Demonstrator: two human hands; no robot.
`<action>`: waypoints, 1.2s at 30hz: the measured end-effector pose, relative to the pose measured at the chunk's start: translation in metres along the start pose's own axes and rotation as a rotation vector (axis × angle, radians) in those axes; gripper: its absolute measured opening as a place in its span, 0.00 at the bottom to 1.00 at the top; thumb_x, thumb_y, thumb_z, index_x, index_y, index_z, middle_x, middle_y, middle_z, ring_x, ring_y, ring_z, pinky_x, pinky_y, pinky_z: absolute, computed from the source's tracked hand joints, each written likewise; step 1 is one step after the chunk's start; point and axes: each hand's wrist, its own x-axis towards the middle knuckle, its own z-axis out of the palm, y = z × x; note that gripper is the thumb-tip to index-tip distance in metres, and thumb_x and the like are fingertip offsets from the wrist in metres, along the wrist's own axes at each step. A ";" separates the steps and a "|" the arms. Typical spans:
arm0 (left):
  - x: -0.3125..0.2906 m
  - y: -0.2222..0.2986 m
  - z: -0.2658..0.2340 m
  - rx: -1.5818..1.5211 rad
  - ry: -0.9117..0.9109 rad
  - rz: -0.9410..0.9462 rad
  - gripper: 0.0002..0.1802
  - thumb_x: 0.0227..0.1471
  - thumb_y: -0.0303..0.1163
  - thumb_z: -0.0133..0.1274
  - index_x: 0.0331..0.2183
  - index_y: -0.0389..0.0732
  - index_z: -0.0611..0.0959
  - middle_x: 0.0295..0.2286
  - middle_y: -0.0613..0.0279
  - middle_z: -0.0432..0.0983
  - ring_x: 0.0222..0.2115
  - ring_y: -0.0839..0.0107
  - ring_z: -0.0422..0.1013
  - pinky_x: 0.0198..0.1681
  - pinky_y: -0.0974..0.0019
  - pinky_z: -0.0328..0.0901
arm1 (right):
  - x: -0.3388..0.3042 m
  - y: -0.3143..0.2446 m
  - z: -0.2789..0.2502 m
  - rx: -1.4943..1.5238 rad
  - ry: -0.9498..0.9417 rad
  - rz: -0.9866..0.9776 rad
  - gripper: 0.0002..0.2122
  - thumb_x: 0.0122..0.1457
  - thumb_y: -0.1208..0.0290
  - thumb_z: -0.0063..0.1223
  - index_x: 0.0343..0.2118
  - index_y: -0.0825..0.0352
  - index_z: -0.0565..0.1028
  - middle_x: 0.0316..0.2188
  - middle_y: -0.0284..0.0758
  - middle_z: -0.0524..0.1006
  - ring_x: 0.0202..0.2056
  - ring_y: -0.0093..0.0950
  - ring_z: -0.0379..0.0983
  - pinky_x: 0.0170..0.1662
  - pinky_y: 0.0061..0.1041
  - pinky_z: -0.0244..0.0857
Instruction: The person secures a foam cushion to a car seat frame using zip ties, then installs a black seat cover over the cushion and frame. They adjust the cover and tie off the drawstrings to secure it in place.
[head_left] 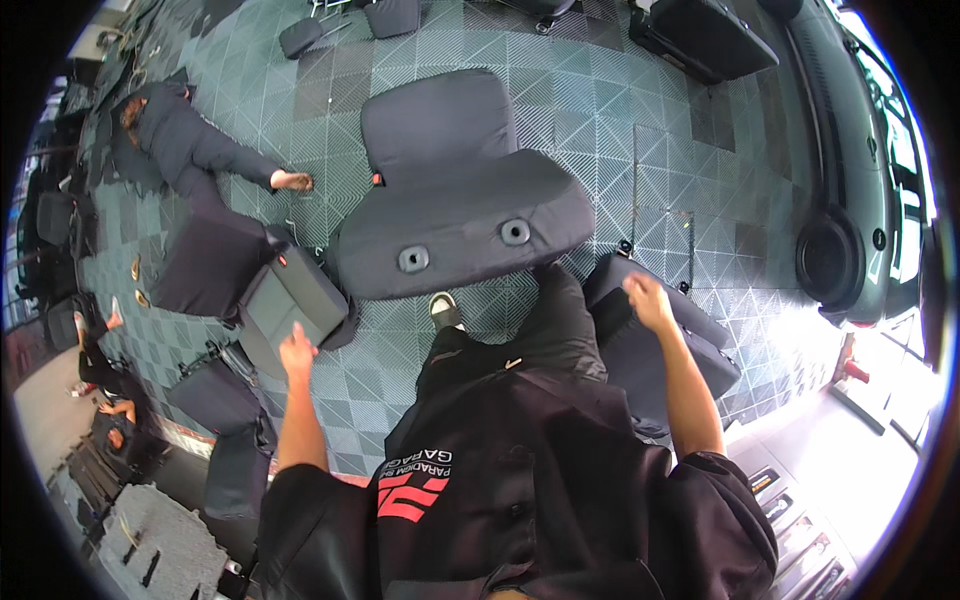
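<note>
In front of me a dark grey car bench seat (pixel 455 225) lies on the floor, its shorter backrest part (pixel 437 120) on the far side. Two ring-shaped grey plastic pieces, one on the left (pixel 413 259) and one on the right (pixel 514 232), sit on its near side. My left hand (pixel 298 352) hovers over a grey car seat (pixel 290 305), empty, index finger stretched out and fingers apart. My right hand (pixel 650 302) is raised above another dark seat (pixel 640 350), fingers curled in, with nothing visible in it. Neither hand appears to touch a seat.
A person in dark clothes (pixel 190 135) is down on the floor at the far left beside a covered seat (pixel 212 262). Another person (pixel 115 425) sits at the left edge. More seat parts (pixel 705 40) lie at the far side. A dark green car (pixel 860 200) stands on the right.
</note>
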 end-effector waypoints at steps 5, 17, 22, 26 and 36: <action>-0.099 -0.106 0.054 0.100 -0.506 -0.041 0.36 0.62 0.45 0.54 0.63 0.37 0.65 0.54 0.50 0.68 0.40 0.72 0.65 0.46 0.68 0.64 | -0.001 0.131 0.007 0.227 -0.395 0.632 0.19 0.62 0.51 0.53 0.38 0.66 0.78 0.24 0.30 0.77 0.21 0.24 0.71 0.24 0.27 0.65; -0.310 0.256 0.385 -0.352 -0.830 -1.066 0.51 0.60 0.64 0.44 0.66 0.30 0.58 0.65 0.52 0.57 0.63 0.57 0.59 0.66 0.63 0.53 | 0.385 0.150 -0.237 0.276 -0.147 0.388 0.24 0.63 0.48 0.48 0.55 0.58 0.71 0.34 0.28 0.75 0.30 0.21 0.72 0.29 0.31 0.65; -0.299 0.431 0.404 0.215 -0.959 -0.520 0.48 0.59 0.63 0.48 0.64 0.31 0.63 0.60 0.49 0.65 0.61 0.60 0.62 0.66 0.61 0.53 | 0.542 0.101 -0.193 0.028 0.034 0.304 0.31 0.62 0.49 0.51 0.61 0.67 0.67 0.50 0.39 0.76 0.42 0.28 0.75 0.37 0.30 0.67; -0.234 0.491 0.372 -0.200 -1.148 -0.419 0.36 0.62 0.55 0.52 0.59 0.36 0.73 0.55 0.53 0.72 0.58 0.63 0.66 0.64 0.60 0.56 | 0.568 -0.069 -0.121 0.348 -0.112 0.429 0.35 0.61 0.44 0.50 0.66 0.59 0.62 0.60 0.42 0.69 0.56 0.37 0.67 0.46 0.43 0.67; 0.227 0.310 0.342 0.095 -0.276 -0.537 0.41 0.59 0.67 0.41 0.59 0.44 0.74 0.53 0.58 0.75 0.53 0.65 0.68 0.58 0.52 0.59 | 0.685 -0.206 0.193 0.727 -0.277 0.771 0.33 0.65 0.42 0.40 0.60 0.69 0.67 0.57 0.44 0.71 0.56 0.40 0.67 0.52 0.51 0.65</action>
